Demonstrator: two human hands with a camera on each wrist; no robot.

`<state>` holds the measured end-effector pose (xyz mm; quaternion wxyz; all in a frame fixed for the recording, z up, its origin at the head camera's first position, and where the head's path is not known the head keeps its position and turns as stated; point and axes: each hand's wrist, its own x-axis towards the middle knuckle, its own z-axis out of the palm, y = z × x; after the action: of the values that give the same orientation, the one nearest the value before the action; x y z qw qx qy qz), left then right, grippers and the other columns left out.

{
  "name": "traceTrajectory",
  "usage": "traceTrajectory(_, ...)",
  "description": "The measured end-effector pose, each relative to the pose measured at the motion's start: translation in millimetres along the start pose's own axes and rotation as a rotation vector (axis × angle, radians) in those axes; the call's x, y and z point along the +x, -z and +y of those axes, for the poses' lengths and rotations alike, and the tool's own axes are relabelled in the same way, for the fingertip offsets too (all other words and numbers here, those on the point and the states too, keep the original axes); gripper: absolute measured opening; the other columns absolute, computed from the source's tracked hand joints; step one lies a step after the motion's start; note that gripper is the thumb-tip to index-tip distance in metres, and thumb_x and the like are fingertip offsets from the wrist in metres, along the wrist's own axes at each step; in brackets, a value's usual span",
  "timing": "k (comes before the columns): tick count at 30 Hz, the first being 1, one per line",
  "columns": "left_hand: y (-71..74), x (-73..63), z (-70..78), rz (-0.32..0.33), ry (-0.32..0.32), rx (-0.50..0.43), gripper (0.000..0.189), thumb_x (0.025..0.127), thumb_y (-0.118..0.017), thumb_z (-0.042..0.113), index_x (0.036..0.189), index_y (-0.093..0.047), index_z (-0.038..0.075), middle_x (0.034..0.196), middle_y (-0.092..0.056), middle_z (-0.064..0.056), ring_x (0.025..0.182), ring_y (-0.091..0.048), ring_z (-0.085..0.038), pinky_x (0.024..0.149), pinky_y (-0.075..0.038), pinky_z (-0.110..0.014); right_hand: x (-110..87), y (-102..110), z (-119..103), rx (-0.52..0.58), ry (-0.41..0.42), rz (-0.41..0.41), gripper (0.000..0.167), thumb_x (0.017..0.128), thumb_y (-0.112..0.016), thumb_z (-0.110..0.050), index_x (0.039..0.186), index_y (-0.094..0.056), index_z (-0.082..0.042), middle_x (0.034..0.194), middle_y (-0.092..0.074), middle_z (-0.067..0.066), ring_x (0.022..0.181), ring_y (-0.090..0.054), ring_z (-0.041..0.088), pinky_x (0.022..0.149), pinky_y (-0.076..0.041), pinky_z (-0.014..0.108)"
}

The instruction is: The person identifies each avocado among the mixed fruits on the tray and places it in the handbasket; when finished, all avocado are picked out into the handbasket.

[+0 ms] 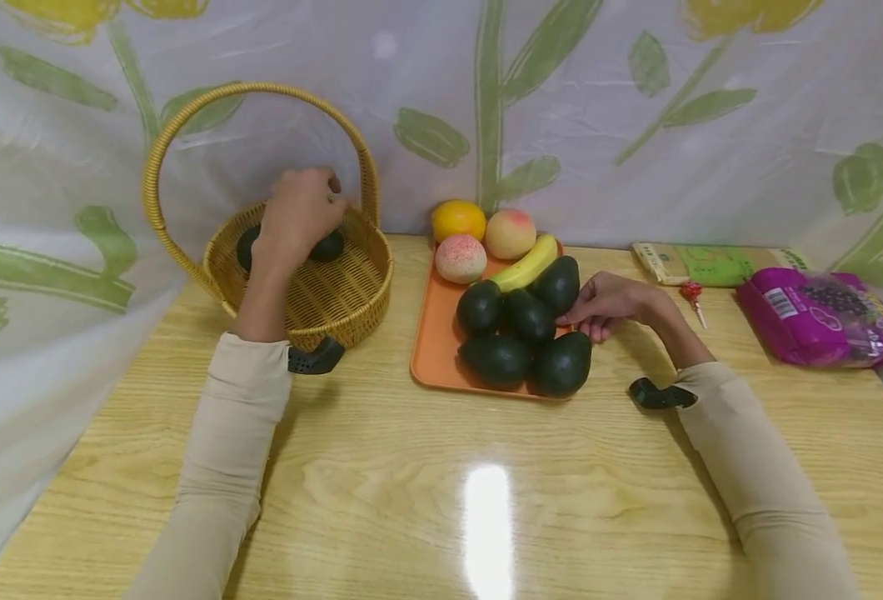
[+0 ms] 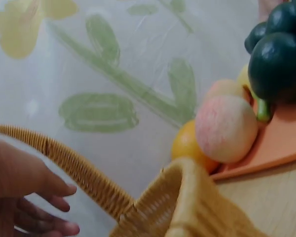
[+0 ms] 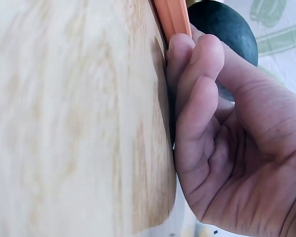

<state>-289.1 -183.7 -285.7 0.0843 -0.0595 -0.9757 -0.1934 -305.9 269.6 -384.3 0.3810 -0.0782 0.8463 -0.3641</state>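
Note:
A wicker basket with a tall handle stands at the left, and dark avocados lie in it, partly covered by my left hand. That hand is raised over the basket, its fingers loosely bent around nothing, as the left wrist view also shows. On an orange tray rest several dark green avocados, a banana, two peaches and an orange. My right hand pinches the tray's right edge, thumb above and curled fingers against the side, beside the avocados.
Right of the tray lie a red-wrapped lollipop, a flat green and yellow packet and a purple bag. A flower-patterned curtain hangs along the back of the wooden table.

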Motion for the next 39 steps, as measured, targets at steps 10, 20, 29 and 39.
traceTrajectory(10, -4.6, -7.8, 43.7, -0.003, -0.206, -0.043, 0.029, 0.107, -0.055, 0.022, 0.118, -0.067, -0.002, 0.107, -0.075, -0.024, 0.096, -0.07, -0.036, 0.087, -0.057, -0.048, -2.2, -1, -1, -0.007, -0.005, 0.009, 0.028, 0.093, -0.08, -0.031, 0.079, -0.079, -0.007, 0.061, -0.071, -0.003, 0.052, -0.066, 0.005, 0.055, -0.056, 0.021)
traceTrajectory(20, -27.8, -12.8, 74.1, -0.106, -0.309, -0.062, 0.027, 0.104, -0.064, 0.023, 0.12, -0.067, 0.001, 0.105, -0.074, -0.018, 0.093, -0.069, -0.031, 0.085, -0.058, -0.043, 1.2, -3, -3, -0.002, -0.009, 0.011, 0.029, 0.093, -0.08, -0.033, 0.077, -0.079, -0.008, 0.06, -0.071, -0.003, 0.051, -0.066, 0.005, 0.055, -0.057, 0.022)
traceTrajectory(29, -47.6, -19.6, 88.7, -0.194, -0.397, -0.015, 0.033, 0.107, -0.06, 0.034, 0.119, -0.065, 0.004, 0.09, -0.068, -0.013, 0.078, -0.063, -0.026, 0.073, -0.053, -0.039, 4.4, -5, -4, 0.004, -0.012, 0.006, 0.031, 0.093, -0.08, -0.033, 0.076, -0.079, -0.008, 0.059, -0.07, -0.003, 0.05, -0.065, 0.005, 0.054, -0.057, 0.021)
traceTrajectory(39, -70.2, -18.4, 103.5, -0.388, -0.329, 0.028, 0.049, 0.106, -0.057, 0.046, 0.141, -0.06, 0.011, 0.134, -0.068, -0.01, 0.122, -0.064, -0.033, 0.104, -0.053, -0.048, 4.4, -2, -2, 0.0, 0.001, 0.007, 0.027, 0.094, -0.079, -0.032, 0.078, -0.079, -0.009, 0.061, -0.07, -0.004, 0.051, -0.065, 0.005, 0.055, -0.056, 0.021)
